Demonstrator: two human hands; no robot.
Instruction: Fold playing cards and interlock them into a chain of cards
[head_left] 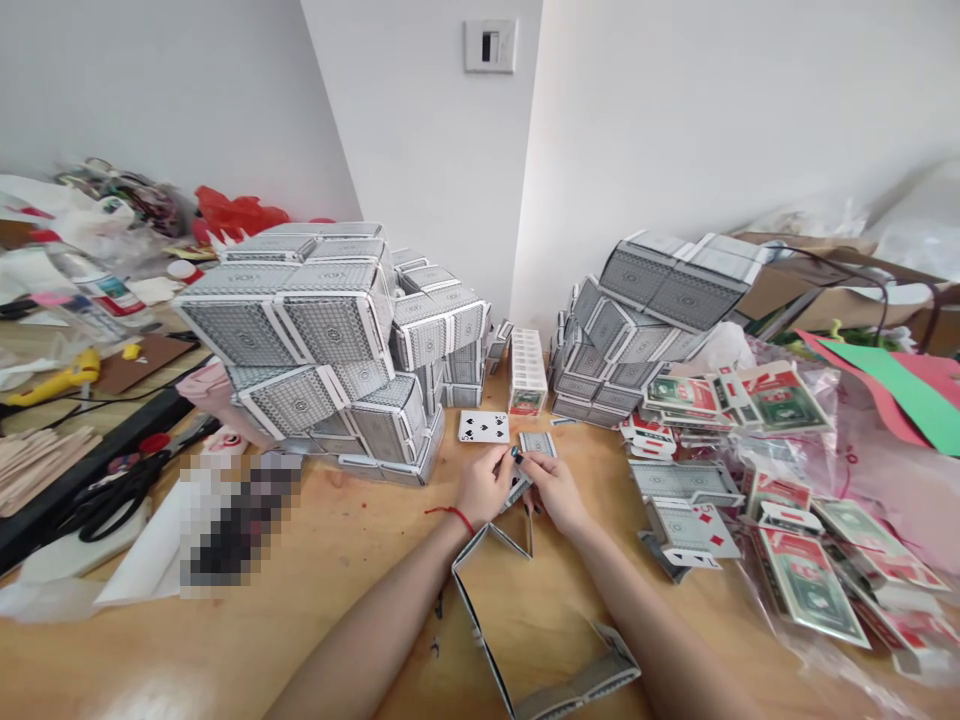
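Nearest the head camera, a frame of joined playing cards stands on edge on the wooden desk. Its cards meet at angled corners, and this bracing appears to be what keeps them upright. Both forearms reach over the frame. The left hand, with a red cord at its wrist, and the right hand are closed in a pinch on the grey-backed cards, which are held just beyond the frame's far corner. The number of cards held cannot be determined, as the fingers partly cover them.

A five of spades lies face up just beyond the hands, beside an upright stack of cards. Both lie within easy reach. Two large assemblies of interlocked cards flank this central area, leaving a working lane between them. To the right, green-and-red printed cards lie on a clear plastic bag. Black-handled scissors rest at the left.
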